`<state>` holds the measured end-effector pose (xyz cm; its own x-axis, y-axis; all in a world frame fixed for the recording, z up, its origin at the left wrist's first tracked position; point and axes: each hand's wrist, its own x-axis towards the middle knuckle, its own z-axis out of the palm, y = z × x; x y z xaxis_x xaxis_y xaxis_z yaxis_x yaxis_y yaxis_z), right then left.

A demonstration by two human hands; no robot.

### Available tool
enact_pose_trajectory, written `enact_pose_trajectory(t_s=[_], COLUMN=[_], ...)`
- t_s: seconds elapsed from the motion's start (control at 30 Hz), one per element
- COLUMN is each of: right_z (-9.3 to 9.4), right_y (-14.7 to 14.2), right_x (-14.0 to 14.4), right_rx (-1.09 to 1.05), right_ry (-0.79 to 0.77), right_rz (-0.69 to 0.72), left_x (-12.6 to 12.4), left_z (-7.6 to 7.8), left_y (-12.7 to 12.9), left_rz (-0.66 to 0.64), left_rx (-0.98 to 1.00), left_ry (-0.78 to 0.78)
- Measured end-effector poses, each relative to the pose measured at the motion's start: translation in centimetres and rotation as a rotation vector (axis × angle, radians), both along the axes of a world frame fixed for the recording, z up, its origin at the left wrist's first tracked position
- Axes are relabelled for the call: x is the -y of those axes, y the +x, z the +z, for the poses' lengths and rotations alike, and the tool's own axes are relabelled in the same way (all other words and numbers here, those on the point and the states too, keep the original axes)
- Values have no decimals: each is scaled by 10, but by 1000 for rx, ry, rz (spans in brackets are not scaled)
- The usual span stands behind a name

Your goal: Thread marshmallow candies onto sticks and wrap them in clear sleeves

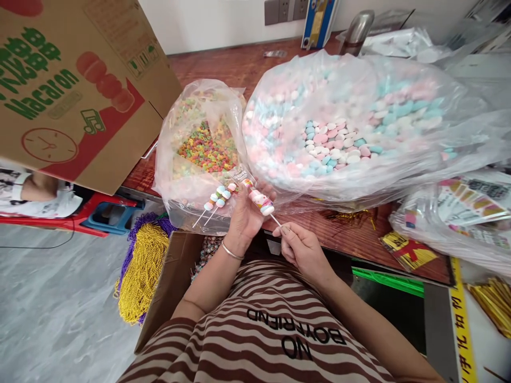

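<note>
While two finished skewers (217,198) are being gripped in the left hand (245,215), one candy stick (263,205) is being pinched by the right hand (301,250), slanting up-left from it.

White wall (223,21) (sockets (285,9) up top), reddish wooden table (223,66), grey marbled floor (48,298).
</note>
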<state>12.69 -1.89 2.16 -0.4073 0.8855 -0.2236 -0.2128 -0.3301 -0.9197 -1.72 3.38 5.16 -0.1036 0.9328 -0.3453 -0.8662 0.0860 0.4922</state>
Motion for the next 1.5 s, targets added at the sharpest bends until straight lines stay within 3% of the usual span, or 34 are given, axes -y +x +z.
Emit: enact_pose_trajectory(t_s=[0.13,0.33,0.4,0.53,0.7,0.87,0.93,1.0,1.17,1.23,1.37,1.5], right_z=[0,-5,-4,0,-2,-11,-11,-8,7,11,12,7], right_y=[8,10,7,2,9,11,10,11,15,16,10,-4], right_x=[5,8,7,3,1,-4,-5,-5,-3,-2,-3,-5], right_rx=[78,568,661,683,601,899,923,771,32,-157,-274,-178], right_ry=[41,666,780,798,648,957,999,864,-27,-241,-340,-187], right_rz=[88,-33,-64,-79,-39,-230,-243,-198,9,64,69,-53], left_x=[-12,-14,-9,0,-2,-2,0,1,-1,-3,-4,1], left_z=[10,14,11,1,-3,0,1,5,13,14,9,1], left_y=[-17,-8,1,13,4,3,6,7,-1,-5,0,18], left_rz=[40,23,11,-35,16,65,60,59,47,45,43,-14], left_rx=[71,165,154,107,15,-35,-20,2,95,140,193,172], left_ry=[41,-171,-189,-143,-75,-82,-88,-75,-8,7,14,-48])
